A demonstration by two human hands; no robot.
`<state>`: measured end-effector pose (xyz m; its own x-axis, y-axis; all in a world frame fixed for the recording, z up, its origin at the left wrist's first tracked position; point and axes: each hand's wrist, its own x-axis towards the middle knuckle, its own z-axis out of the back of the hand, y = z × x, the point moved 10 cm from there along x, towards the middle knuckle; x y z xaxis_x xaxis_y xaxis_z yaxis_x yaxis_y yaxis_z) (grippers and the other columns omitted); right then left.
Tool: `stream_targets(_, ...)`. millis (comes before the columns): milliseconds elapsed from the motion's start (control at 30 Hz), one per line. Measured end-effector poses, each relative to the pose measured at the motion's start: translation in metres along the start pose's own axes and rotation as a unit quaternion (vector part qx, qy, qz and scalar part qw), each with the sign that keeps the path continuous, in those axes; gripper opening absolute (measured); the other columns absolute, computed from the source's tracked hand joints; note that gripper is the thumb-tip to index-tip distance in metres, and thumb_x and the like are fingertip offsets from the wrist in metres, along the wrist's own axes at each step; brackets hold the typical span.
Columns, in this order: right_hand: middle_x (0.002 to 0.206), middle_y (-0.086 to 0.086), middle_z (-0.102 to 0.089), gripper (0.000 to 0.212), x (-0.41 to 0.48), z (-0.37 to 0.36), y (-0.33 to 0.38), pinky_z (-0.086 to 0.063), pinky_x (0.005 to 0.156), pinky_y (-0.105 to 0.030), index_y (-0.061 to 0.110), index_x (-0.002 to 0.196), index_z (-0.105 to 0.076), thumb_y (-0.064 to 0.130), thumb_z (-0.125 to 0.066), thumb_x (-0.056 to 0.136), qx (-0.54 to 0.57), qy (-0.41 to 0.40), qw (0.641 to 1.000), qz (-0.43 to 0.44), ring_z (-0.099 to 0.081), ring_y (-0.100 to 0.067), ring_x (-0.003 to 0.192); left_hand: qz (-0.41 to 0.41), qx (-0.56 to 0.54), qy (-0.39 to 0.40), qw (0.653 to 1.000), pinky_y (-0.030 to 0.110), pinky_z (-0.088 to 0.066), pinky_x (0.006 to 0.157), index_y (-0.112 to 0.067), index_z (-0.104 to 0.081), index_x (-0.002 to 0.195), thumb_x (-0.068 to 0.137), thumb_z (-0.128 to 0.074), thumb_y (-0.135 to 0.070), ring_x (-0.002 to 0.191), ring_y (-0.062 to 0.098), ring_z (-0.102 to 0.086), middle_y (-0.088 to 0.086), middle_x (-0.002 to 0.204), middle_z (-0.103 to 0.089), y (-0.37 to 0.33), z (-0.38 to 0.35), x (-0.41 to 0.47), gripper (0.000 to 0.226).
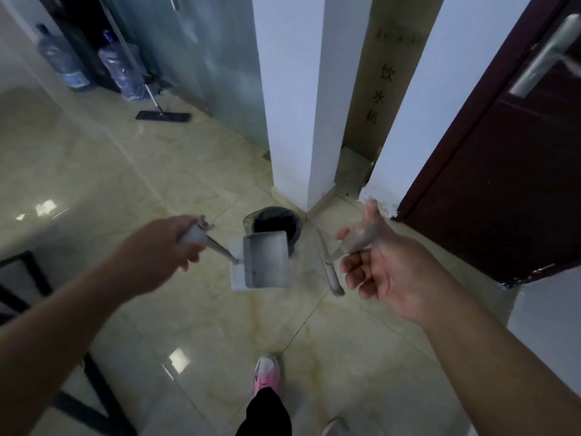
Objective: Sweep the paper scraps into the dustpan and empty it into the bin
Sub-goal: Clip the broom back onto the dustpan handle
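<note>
My left hand grips the pale handle of a grey dustpan. The pan hangs above the floor, its far edge over the rim of a round bin lined with a black bag. My right hand holds the top of a broom handle, which slants down to the floor just right of the bin. Motion blur hides the inside of the pan, and I see no paper scraps on the tiles.
A white pillar stands right behind the bin. A dark door is at the right. A flat mop and two water jugs stand far left. A black frame lies at my left. My pink shoe is below.
</note>
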<state>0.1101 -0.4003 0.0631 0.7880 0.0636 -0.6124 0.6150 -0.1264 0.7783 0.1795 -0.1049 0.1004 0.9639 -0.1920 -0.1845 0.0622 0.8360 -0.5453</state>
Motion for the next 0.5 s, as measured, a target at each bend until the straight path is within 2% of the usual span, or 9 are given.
stream_targets(67,0.070,-0.012,-0.065,0.110,0.013,-0.017,-0.006,-0.035,0.051,-0.030,0.013,0.110,-0.071,0.094,-0.060,0.036,-0.037,0.044,0.998,-0.006,-0.057,-0.021,0.056,0.013,-0.022,0.001,1.000,0.029,-0.048,0.055,-0.039,-0.060,0.091,0.086,-0.060,-0.025,0.048,0.005,-0.060,-0.004,0.062,-0.067,0.013,-0.039,-0.013,0.015)
stream_targets(100,0.071,-0.011,-0.066,0.117,0.019,-0.027,-0.012,-0.036,0.051,-0.030,0.014,0.114,-0.069,0.094,-0.061,0.029,-0.044,0.067,0.997,-0.010,-0.057,-0.020,0.057,0.027,-0.027,0.006,0.999,0.028,-0.047,0.055,-0.037,-0.061,0.094,0.086,-0.059,-0.025,0.049,0.006,-0.060,-0.003,0.061,-0.066,0.022,-0.061,-0.018,0.014)
stream_targets(167,0.074,-0.009,-0.065,0.117,0.030,-0.045,-0.020,-0.041,0.050,-0.027,0.019,0.121,-0.063,0.090,-0.068,0.028,-0.035,0.118,0.992,-0.012,-0.057,-0.017,0.057,0.055,-0.039,0.024,0.997,0.025,-0.044,0.055,-0.027,-0.062,0.109,0.086,-0.058,-0.022,0.054,0.008,-0.060,-0.003,0.071,-0.067,0.033,-0.105,-0.021,0.024)
stream_targets(233,0.079,-0.008,-0.062,0.098,0.037,-0.063,-0.031,-0.044,0.053,-0.026,0.026,0.122,-0.058,0.081,-0.073,0.043,-0.056,0.164,0.985,-0.013,-0.055,-0.015,0.060,0.069,-0.064,0.049,0.994,0.024,-0.043,0.056,-0.026,-0.055,0.127,0.085,-0.058,-0.022,0.057,0.009,-0.059,0.003,0.080,-0.070,0.037,-0.142,-0.023,0.043)
stream_targets(267,0.081,-0.007,-0.060,0.082,0.041,-0.070,-0.038,-0.044,0.055,-0.027,0.027,0.119,-0.057,0.074,-0.075,0.055,-0.106,0.172,0.979,-0.009,-0.054,-0.014,0.062,0.073,-0.083,0.059,0.992,0.024,-0.042,0.057,-0.030,-0.050,0.134,0.085,-0.058,-0.023,0.057,0.009,-0.057,0.006,0.088,-0.071,0.037,-0.156,-0.023,0.050)
stream_targets(333,0.080,-0.004,-0.059,0.050,0.050,-0.076,-0.046,-0.047,0.060,-0.030,0.027,0.115,-0.057,0.057,-0.072,0.078,-0.262,0.135,0.955,0.012,-0.056,-0.015,0.064,0.077,-0.110,0.069,0.988,0.023,-0.041,0.056,-0.039,-0.043,0.140,0.086,-0.058,-0.023,0.058,0.008,-0.056,0.011,0.103,-0.071,0.036,-0.173,-0.021,0.058)
stream_targets(367,0.079,-0.002,-0.061,0.040,0.056,-0.079,-0.048,-0.049,0.063,-0.033,0.026,0.115,-0.058,0.052,-0.067,0.085,-0.331,0.106,0.937,0.024,-0.058,-0.016,0.066,0.074,-0.109,0.079,0.988,0.023,-0.042,0.056,-0.041,-0.040,0.141,0.086,-0.056,-0.023,0.061,0.012,-0.059,0.011,0.106,-0.071,0.035,-0.179,-0.019,0.060)
stream_targets(433,0.091,-0.001,-0.067,0.038,0.064,-0.088,-0.047,-0.049,0.072,-0.034,0.024,0.119,-0.059,0.050,-0.058,0.091,-0.431,0.076,0.898,0.052,-0.062,-0.017,0.076,0.049,-0.081,0.107,0.990,0.031,-0.049,0.063,-0.039,-0.038,0.142,0.088,-0.051,-0.023,0.076,0.029,-0.066,0.012,0.107,-0.071,0.024,-0.190,-0.019,0.058)
stream_targets(500,0.116,-0.004,-0.068,0.044,0.070,-0.103,-0.047,-0.047,0.080,-0.033,0.024,0.128,-0.059,0.051,-0.055,0.093,-0.502,0.087,0.858,0.069,-0.061,-0.019,0.093,0.023,-0.049,0.124,0.991,0.044,-0.053,0.073,-0.028,-0.041,0.140,0.091,-0.049,-0.023,0.087,0.038,-0.066,0.013,0.111,-0.069,0.018,-0.196,-0.018,0.049)
